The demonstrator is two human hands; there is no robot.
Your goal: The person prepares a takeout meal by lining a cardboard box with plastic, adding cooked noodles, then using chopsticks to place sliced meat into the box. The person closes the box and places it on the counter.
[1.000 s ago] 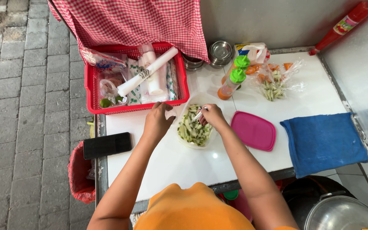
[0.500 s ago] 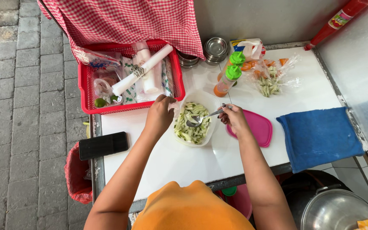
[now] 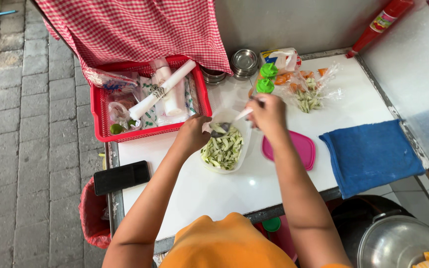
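White and smooth, spreading flat across the middle, carrying everything: table point(image 3: 199, 193). Draping over the far edge, red-and-white checked cloth point(image 3: 140, 30), soft and folded. Lying flat at the right, blue towel point(image 3: 371, 154), fuzzy and square. Sitting at the far left corner, red plastic basket point(image 3: 100, 116), slotted walls, holding clear bags and a long white roll point(image 3: 162, 89). Resting near the left rim, black phone point(image 3: 121, 177), glossy and oblong. Lying just right of the tub, pink lid point(image 3: 299, 149), rounded and matte. Standing in the middle, clear plastic tub point(image 3: 223, 149), holding pale green vegetable strips. Crinkling behind it, clear bag of cut vegetables point(image 3: 309, 94); beside that, two green bottle caps point(image 3: 266, 77) and stacked steel bowls point(image 3: 244, 62).

Reaching forward, left hand point(image 3: 194, 131), grip curling on the tub's far rim, steadying. Hovering over the tub's far right edge, right hand point(image 3: 269, 111), grip clenching a spoon point(image 3: 227, 126), wrist bent, bowl dipping into the strips.
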